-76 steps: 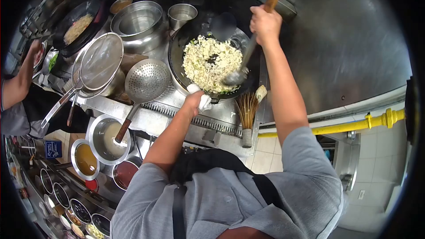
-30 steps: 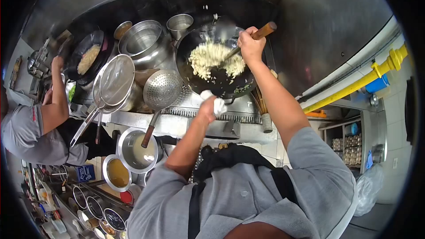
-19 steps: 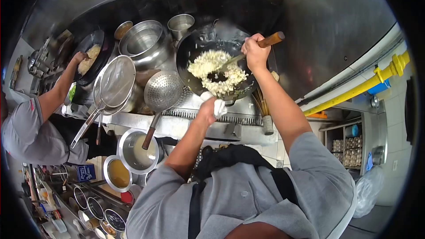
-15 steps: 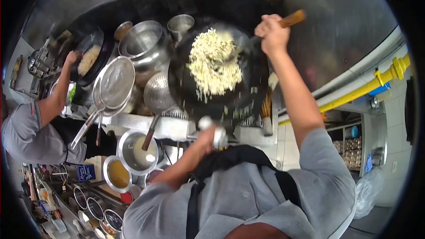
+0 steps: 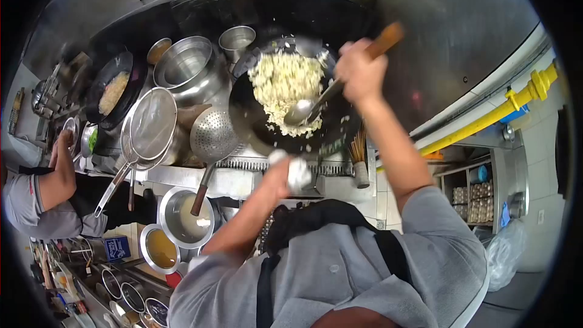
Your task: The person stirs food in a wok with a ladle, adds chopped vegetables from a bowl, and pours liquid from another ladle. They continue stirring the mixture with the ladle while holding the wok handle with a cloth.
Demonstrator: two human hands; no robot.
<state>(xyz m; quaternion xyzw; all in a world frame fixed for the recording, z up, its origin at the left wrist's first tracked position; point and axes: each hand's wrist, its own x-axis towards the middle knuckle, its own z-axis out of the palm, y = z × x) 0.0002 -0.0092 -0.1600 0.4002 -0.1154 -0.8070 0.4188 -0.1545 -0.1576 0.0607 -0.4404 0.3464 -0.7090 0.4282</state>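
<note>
My right hand is wrapped round the wooden handle of a metal ladle. The ladle's bowl is at the near side of the food. A dark wok carries a loose heap of pale yellow food that looks like fried rice. The heap is smeared by motion, and bits are in the air around it. At the wok's near side, my left hand is closed on a bunched white cloth. The wok's grip under the cloth is hidden.
Left of the wok are a perforated skimmer, a mesh strainer and a metal pot. A co-worker's arm is at far left, near another wok. A bamboo brush stands right; a yellow pipe runs behind.
The food has been tossed and is now blurred in motion, with the ladle bowl nearer me. My right hand has come lower and left. The co-worker's hand has left the other wok.
</note>
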